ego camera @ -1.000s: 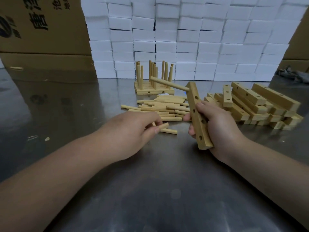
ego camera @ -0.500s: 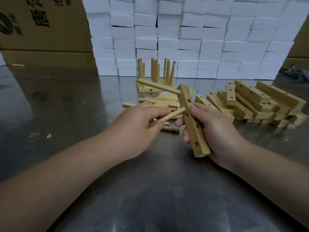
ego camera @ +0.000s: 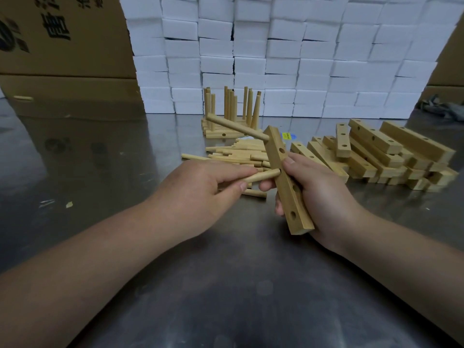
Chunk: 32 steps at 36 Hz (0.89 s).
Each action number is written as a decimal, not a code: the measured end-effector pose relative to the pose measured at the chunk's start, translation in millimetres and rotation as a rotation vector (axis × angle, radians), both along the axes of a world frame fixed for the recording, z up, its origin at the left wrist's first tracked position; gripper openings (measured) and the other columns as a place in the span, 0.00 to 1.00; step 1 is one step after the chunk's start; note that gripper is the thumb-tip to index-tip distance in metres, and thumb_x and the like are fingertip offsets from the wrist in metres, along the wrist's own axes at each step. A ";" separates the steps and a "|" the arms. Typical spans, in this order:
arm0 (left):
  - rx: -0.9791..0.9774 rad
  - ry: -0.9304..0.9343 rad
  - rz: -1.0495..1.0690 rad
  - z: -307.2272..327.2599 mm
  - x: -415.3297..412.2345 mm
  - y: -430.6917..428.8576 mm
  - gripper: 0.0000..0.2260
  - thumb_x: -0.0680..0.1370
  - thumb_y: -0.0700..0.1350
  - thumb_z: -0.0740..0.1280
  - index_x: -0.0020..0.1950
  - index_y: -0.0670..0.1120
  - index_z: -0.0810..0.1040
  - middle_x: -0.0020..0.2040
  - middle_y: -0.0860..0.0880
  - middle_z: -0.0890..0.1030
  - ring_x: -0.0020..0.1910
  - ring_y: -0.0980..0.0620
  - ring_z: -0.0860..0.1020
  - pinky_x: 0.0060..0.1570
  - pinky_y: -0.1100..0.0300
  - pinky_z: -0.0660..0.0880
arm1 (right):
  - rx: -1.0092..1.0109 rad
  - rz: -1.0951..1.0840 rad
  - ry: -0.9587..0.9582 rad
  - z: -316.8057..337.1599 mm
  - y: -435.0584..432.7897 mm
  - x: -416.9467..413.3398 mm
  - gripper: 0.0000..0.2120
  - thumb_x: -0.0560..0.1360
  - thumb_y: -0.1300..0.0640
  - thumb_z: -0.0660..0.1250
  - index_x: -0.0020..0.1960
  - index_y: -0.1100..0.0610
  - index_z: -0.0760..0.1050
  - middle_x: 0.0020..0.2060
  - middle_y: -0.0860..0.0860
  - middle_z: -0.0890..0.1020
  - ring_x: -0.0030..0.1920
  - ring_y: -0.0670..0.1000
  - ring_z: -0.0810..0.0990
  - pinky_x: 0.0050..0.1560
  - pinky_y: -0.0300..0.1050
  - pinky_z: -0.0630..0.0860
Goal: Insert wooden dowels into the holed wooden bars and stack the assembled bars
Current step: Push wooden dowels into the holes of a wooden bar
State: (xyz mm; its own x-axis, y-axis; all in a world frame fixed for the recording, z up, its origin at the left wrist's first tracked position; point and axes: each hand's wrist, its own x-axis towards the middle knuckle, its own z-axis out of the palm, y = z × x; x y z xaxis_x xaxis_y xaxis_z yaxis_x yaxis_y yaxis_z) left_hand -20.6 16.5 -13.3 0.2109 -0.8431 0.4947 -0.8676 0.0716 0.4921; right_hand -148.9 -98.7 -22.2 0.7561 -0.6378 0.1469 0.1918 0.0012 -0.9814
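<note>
Hands: left hand (ego camera: 200, 189) pinches a dowel (ego camera: 262, 176) between thumb and fingers; right hand (ego camera: 319, 194) is wrapped round a holed bar (ego camera: 288, 202), held tilted above the table (ego camera: 226, 285).
Task items: the dowel tip touches the bar's left face at mid-length; entry into a hole cannot be told. A seated dowel (ego camera: 236, 127) juts left from the bar's top end.
Risk, jam: the dowel meets the face at a slant and may bind or skid off. Probable cause is the tilted bar and a pinch far back on the shaft.
Risk, fingers: the right thumb and fingertips sit just beside the entry point, so a slip could nip them.
Risk, sweep: swinging the bar could drive the seated dowel into the assembled stack (ego camera: 226, 116) behind.
Edges: white boxes (ego camera: 301, 59) wall off the far side, a bar pile (ego camera: 376, 156) lies right, and loose dowels (ego camera: 238, 154) lie just beyond the hands.
Open room: bare steel shows nearer the person and out to the left.
</note>
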 end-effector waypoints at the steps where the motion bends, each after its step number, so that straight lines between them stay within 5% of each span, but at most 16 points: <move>1: 0.003 0.003 0.002 0.6 -0.5 0.4 0.11 0.70 0.55 0.60 0.50 0.69 0.71 0.42 0.76 0.71 0.53 0.68 0.73 0.50 0.70 0.68 | -0.006 -0.006 -0.002 0.0 0.2 0.0 0.12 0.81 0.56 0.55 0.53 0.57 0.77 0.30 0.54 0.81 0.21 0.50 0.71 0.23 0.36 0.70; 5: -0.017 0.076 0.062 -0.2 -1.3 1.5 0.10 0.68 0.56 0.62 0.44 0.74 0.72 0.38 0.68 0.76 0.38 0.64 0.75 0.38 0.65 0.70 | 0.000 -0.023 -0.005 0.2 0.4 -0.2 0.12 0.80 0.56 0.56 0.56 0.55 0.76 0.30 0.54 0.80 0.21 0.51 0.71 0.23 0.37 0.69; 10: -0.102 0.225 0.135 0.8 -1.1 -1.9 0.08 0.67 0.48 0.72 0.35 0.55 0.73 0.33 0.64 0.77 0.30 0.64 0.73 0.28 0.73 0.66 | -0.016 -0.028 -0.010 1.1 1.4 -0.8 0.11 0.80 0.56 0.56 0.56 0.54 0.76 0.30 0.54 0.80 0.21 0.50 0.71 0.23 0.37 0.70; 15: -0.106 0.472 0.060 3.9 -4.1 -3.3 0.07 0.67 0.42 0.73 0.33 0.51 0.77 0.27 0.59 0.77 0.25 0.63 0.71 0.26 0.73 0.66 | -0.031 -0.041 -0.001 0.5 1.1 -1.4 0.11 0.80 0.55 0.56 0.57 0.52 0.75 0.29 0.53 0.80 0.21 0.49 0.72 0.23 0.37 0.70; 21: -0.102 0.690 -0.012 5.8 -1.2 -1.3 0.10 0.73 0.38 0.67 0.36 0.51 0.81 0.34 0.52 0.83 0.22 0.59 0.70 0.25 0.69 0.69 | -0.007 -0.047 -0.012 1.1 0.6 -0.9 0.10 0.80 0.56 0.56 0.56 0.52 0.75 0.29 0.53 0.79 0.21 0.50 0.71 0.22 0.36 0.69; 25: -0.075 0.627 0.007 4.8 0.1 -0.9 0.09 0.74 0.41 0.66 0.39 0.54 0.81 0.34 0.54 0.83 0.24 0.60 0.72 0.28 0.69 0.71 | -0.004 -0.049 -0.020 1.1 0.6 -0.8 0.11 0.80 0.56 0.56 0.57 0.53 0.74 0.28 0.53 0.79 0.21 0.50 0.70 0.22 0.36 0.69; 29: -0.031 0.326 0.085 3.1 4.1 0.7 0.07 0.71 0.50 0.67 0.39 0.65 0.78 0.31 0.65 0.79 0.32 0.69 0.74 0.32 0.78 0.66 | -0.008 -0.054 -0.014 1.2 -1.0 -1.9 0.12 0.80 0.56 0.56 0.60 0.54 0.73 0.28 0.53 0.79 0.21 0.50 0.70 0.23 0.36 0.69; 32: -0.031 0.155 0.132 4.5 7.5 2.7 0.06 0.72 0.52 0.66 0.46 0.63 0.79 0.34 0.67 0.75 0.38 0.71 0.73 0.36 0.75 0.64 | -0.044 -0.045 0.005 1.3 -0.3 -2.9 0.12 0.81 0.55 0.55 0.60 0.53 0.74 0.29 0.53 0.79 0.22 0.50 0.71 0.23 0.37 0.69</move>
State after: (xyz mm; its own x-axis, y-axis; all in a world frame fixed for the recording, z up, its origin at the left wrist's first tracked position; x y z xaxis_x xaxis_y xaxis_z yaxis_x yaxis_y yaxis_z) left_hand -13.1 19.2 -8.8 0.3943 -0.7877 0.4733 -0.7845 -0.0203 0.6197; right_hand -151.8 -99.1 -20.9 0.7274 -0.6643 0.1718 0.1858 -0.0503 -0.9813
